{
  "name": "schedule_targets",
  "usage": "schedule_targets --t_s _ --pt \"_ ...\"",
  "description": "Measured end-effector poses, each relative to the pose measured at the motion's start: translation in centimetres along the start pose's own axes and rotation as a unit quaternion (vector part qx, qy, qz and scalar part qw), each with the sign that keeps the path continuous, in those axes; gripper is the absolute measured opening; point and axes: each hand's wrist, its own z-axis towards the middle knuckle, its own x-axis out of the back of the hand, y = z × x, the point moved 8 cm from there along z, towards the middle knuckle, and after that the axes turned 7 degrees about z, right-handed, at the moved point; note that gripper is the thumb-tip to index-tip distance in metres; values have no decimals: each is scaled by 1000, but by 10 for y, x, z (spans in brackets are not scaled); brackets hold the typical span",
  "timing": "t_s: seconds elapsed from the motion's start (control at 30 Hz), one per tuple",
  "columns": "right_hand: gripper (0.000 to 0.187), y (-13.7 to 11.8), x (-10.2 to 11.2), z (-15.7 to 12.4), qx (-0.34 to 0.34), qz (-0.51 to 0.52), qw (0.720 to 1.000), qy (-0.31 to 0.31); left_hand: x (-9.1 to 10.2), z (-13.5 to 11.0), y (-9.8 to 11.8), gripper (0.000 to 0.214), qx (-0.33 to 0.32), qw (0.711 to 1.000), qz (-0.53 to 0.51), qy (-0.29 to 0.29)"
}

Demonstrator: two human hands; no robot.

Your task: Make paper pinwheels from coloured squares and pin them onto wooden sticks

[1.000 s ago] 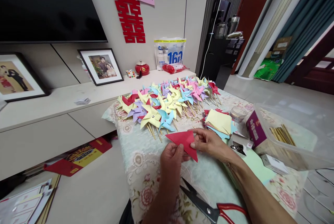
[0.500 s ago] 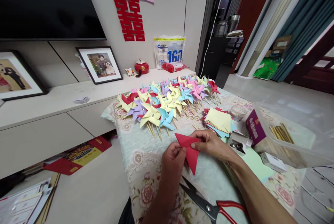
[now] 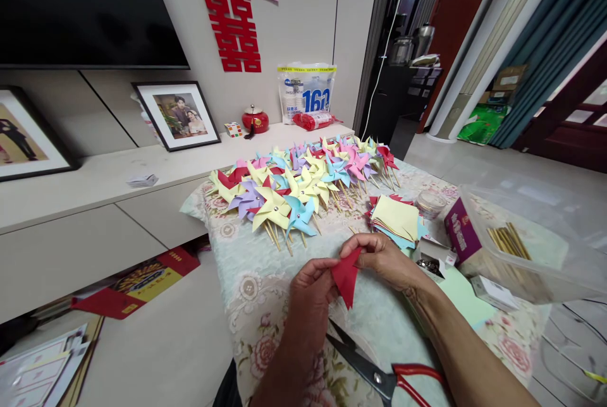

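The red paper (image 3: 345, 279), a wide triangle a moment ago, is now narrower, so the folding seems one stage on. The left hand (image 3: 313, 284) pinches its left edge, the right hand (image 3: 383, 260) its upper right corner, above the counter (image 3: 270, 261), just beyond the scissors (image 3: 367, 368).

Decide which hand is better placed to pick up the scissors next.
Probably the right hand: the red handles of the scissors lie beside its forearm; the blades point toward the left forearm. The right hand must first release the red paper, which the left hand also holds.
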Motion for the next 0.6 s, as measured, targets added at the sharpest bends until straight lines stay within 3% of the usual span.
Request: schedule_targets --t_s 0.1,0.23,0.4,0.6 --pt "20 3 0 1 -3 16 1000 -1 0 0 -2 21 10 1000 7 -3" --pt "39 9 5 4 -15 67 997 27 2 0 -2 20 6 1000 15 -3" --pt "57 10 8 3 -33 114 990 73 14 4 6 22 -52 996 50 52" --pt "76 14 -8 2 -40 54 998 -14 26 11 8 25 -93 985 104 98"
